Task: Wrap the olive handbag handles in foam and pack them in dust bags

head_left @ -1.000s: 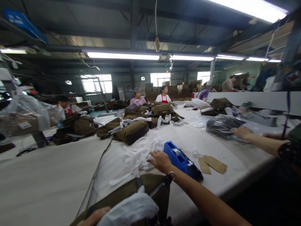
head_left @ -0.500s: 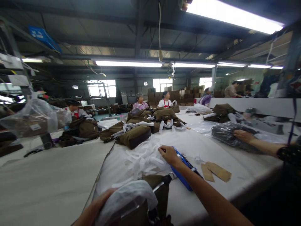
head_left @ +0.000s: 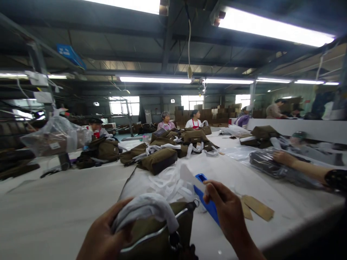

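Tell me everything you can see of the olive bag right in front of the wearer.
The olive bag sits at the near table edge, partly cut off by the frame bottom. It looks like olive-brown woven fabric, with a pale metallic bar or trim along its top and a dark ring or clasp at about the middle. A white wrap, soft like foam or cloth, lies over its upper left. The left hand grips the wrap and bag top. The right hand is apart, holding a white strip.

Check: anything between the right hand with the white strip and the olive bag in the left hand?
Nothing visible. The right hand holds the white strip just above the olive bag, which the left hand grips with white wrapping.
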`<state>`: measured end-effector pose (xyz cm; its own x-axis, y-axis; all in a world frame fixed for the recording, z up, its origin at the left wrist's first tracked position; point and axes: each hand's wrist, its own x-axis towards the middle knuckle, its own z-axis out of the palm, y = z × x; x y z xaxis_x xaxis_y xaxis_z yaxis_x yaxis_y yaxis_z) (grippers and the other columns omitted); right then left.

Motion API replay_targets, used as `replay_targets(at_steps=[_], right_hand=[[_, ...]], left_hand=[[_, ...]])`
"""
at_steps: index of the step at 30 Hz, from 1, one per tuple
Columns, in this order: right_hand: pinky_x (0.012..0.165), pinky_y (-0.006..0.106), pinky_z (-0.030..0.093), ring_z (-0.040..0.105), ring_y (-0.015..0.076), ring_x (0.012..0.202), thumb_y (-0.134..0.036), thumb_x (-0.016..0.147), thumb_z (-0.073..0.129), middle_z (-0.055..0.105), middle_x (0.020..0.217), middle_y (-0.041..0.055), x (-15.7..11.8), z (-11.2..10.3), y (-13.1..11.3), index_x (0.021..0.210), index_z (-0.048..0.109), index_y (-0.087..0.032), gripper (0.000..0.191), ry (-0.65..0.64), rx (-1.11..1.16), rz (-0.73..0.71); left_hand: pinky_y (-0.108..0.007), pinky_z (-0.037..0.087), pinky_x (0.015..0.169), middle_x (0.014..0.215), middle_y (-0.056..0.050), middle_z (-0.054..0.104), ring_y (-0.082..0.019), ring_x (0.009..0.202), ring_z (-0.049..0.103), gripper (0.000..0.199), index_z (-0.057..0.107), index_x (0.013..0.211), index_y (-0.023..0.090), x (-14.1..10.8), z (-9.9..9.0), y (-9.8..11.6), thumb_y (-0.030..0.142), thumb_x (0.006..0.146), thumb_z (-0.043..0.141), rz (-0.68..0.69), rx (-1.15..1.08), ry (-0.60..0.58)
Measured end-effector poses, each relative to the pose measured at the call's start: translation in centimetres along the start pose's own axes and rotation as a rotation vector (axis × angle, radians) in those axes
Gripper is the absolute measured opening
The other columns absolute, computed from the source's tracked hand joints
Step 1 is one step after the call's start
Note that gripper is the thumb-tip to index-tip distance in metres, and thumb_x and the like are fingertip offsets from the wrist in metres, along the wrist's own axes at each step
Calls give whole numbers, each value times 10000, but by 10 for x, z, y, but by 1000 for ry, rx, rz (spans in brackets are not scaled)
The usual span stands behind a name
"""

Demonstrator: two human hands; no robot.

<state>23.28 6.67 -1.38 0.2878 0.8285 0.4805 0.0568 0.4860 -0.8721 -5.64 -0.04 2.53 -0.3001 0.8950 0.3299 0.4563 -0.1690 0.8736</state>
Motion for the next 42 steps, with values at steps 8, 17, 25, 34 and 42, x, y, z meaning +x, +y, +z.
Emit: replay_targets(at_steps=[8,17,25,34,42], right_hand=[[588,236,570,645,163,565,-586,800,717,702,679,21,-62,12,-16,854,778,-230,365,28,-91,47],[597,305,541,669,229,589,-688,810,649,686,593,52,-61,8,14,960,774,-196,529,-227,-155,274],[559,269,489,657,193,554,-687,827,635,697,598,55,-70,14,10,913,761,-158,551,-473,-70,406],[1058,410,468,610,301,1214,-507,941,577,694,1265,86,-73,13,-4,1172,740,-293,354,-347,-153,6],[762,310,573,726,244,858,-567,883,663,755,920,93,-72,43,-19,1042,728,-164,438,-460,273,366]], left_hand=[[-156,158,403,470,107,385,-52,428,257,509,671,1016,113,42,33,28,417,624,785,-188,-379,-92],[-159,336,536,864,-2,573,-68,613,432,532,644,1251,196,22,42,31,381,769,772,-199,-673,-587],[-201,449,670,959,-42,661,-162,813,587,681,557,1337,177,16,45,32,405,756,828,-144,-518,-603],[-187,410,555,798,17,650,-115,626,534,662,585,1237,165,7,55,56,442,693,840,-192,-368,-385],[-206,436,587,854,2,670,-139,684,570,606,622,1190,167,5,53,51,459,700,825,-170,-365,-376]])
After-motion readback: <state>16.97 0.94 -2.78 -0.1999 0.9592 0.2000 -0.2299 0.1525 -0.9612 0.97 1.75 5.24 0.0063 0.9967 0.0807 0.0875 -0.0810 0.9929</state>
